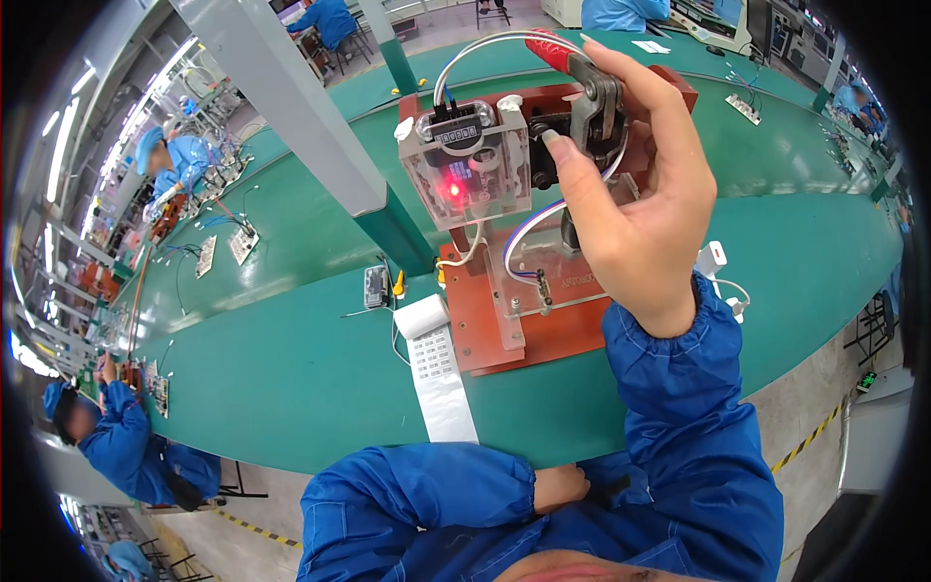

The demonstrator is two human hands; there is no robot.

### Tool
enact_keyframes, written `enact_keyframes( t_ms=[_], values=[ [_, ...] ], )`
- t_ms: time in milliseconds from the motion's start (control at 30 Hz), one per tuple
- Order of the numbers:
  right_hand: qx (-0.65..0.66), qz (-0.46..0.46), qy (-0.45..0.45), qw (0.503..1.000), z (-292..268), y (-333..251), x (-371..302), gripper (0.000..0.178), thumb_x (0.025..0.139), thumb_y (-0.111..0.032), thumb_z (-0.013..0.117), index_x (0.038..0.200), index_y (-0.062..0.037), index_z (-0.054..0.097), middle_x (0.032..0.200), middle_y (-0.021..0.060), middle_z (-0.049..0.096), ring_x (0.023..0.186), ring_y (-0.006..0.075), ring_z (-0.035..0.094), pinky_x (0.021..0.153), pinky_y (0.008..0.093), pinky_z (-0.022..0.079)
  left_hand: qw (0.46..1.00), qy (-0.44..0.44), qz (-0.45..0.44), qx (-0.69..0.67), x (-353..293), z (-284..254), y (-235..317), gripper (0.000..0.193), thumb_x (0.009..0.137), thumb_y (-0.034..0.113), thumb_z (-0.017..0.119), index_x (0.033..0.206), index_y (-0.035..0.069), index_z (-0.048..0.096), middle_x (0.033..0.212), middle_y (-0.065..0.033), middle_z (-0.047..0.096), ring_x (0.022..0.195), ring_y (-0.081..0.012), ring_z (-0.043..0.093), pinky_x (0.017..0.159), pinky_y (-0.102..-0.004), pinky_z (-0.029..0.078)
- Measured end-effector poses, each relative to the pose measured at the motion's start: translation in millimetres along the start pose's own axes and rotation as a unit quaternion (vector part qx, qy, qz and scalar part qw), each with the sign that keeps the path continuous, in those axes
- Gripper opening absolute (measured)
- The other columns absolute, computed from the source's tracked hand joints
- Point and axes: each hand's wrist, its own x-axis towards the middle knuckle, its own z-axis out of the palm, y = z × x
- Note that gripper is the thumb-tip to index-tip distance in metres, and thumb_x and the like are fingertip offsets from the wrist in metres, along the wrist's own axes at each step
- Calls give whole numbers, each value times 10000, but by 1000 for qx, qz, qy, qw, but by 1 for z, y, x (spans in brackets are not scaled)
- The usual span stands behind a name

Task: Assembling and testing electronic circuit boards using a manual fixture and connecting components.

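Note:
A rust-red test fixture (pixel 485 361) stands on the green bench in front of me. Near its top is a clear plastic box (pixel 423 177) with a glowing red light, a small counter display and wires. My right hand (pixel 655 199) is wrapped round the metal toggle clamp (pixel 593 102) beside that box, thumb and index finger on either side. The clamp's red handle (pixel 549 50) tips up to the left. Below sits a clear plate (pixel 558 281) with wires running to it. My left hand (pixel 561 487) rests against my body, its fingers hidden by the right sleeve.
A roll of white labels (pixel 423 318) unrolls toward the bench's front edge, beside a small dark device (pixel 376 288). A white adapter (pixel 712 258) lies right of the fixture. A grey-green post (pixel 330 136) rises at left. Co-workers in blue sit around other benches.

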Motion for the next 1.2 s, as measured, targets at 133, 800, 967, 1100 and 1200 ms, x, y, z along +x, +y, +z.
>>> enact_keyframes(
  t_ms=[133, 800, 967, 1100, 1200],
  values=[
    [8, 8, 6, 1000, 2, 0, -1, 517, 830, 85, 643, 1332, 30, 531, 1186, 100, 586, 1049, 146, 601, 917, 263, 472, 998, -29, 42, -29, 1, 3, -6, 181, 637, 90, 699, 817, 77, 710, 830, -144, 674, 805, -326, 667, 577, -512, 490],
    [31, 41, 19, 998, 3, -5, -2, 503, 827, 85, 670, 1303, 19, 519, 1121, 80, 604, 947, 104, 610, 802, 232, 502, 998, 29, 9, 64, -4, -19, -1, 63, 701, 174, 648, 724, 133, 689, 715, -31, 653, 727, -216, 654, 600, -394, 509],
    [37, 57, 23, 997, 5, -7, -2, 474, 833, 86, 666, 1278, 22, 518, 1105, 87, 608, 939, 103, 607, 807, 237, 509, 998, 28, 9, 52, -4, -8, 1, 63, 703, 177, 647, 728, 133, 684, 717, -37, 652, 716, -220, 655, 605, -398, 511],
    [36, 43, 29, 998, 5, -2, -2, 471, 835, 85, 667, 1273, 26, 507, 1101, 94, 607, 938, 107, 609, 813, 242, 512, 1000, -11, 20, -21, -4, 4, 0, 154, 667, 123, 702, 816, 86, 717, 815, -135, 672, 812, -322, 658, 580, -535, 472],
    [33, 30, 39, 998, 3, 7, -4, 459, 834, 83, 673, 1256, 30, 500, 1096, 98, 607, 941, 114, 613, 819, 243, 511, 1000, -4, 20, -19, -4, 6, 1, 151, 663, 125, 706, 810, 90, 717, 813, -132, 671, 814, -320, 656, 570, -531, 470]
  ],
)
